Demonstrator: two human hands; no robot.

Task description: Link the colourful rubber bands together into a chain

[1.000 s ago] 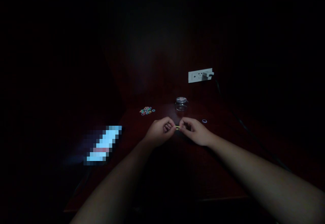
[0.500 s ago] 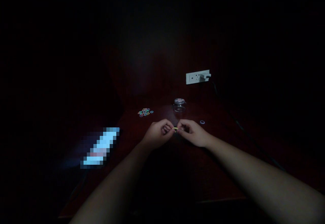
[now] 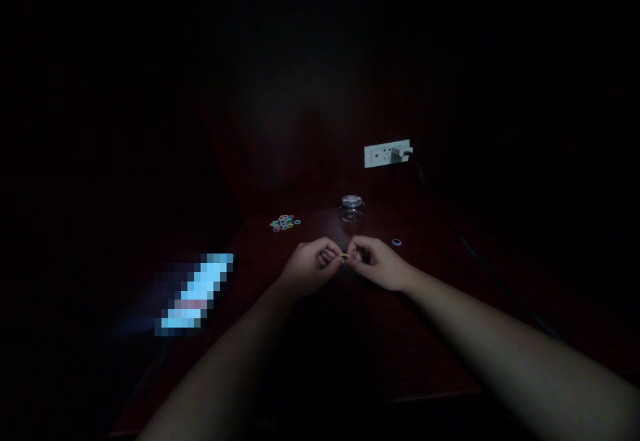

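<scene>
Between my two hands is a small yellow hair tie, a ring pinched at both sides. My left hand grips its left side with thumb and forefinger, the other fingers curled in. From the right, my right hand pinches the opposite side the same way. Both hands are just above the dark red table. Beyond my left hand lies a pile of several coloured hair ties. A single pale purple hair tie rests to the right of my right hand.
A clear lidded jar stands behind my hands. On the wall a white socket plate holds a plugged-in charger, its dark cable running down the right side. A glowing, pixelated screen lies at the left. The surroundings are very dark.
The yellow hair tie looks thinner between my fingertips, as if turned slightly. Both hands keep their pinch in nearly the same place. The whole view has shifted very slightly.
</scene>
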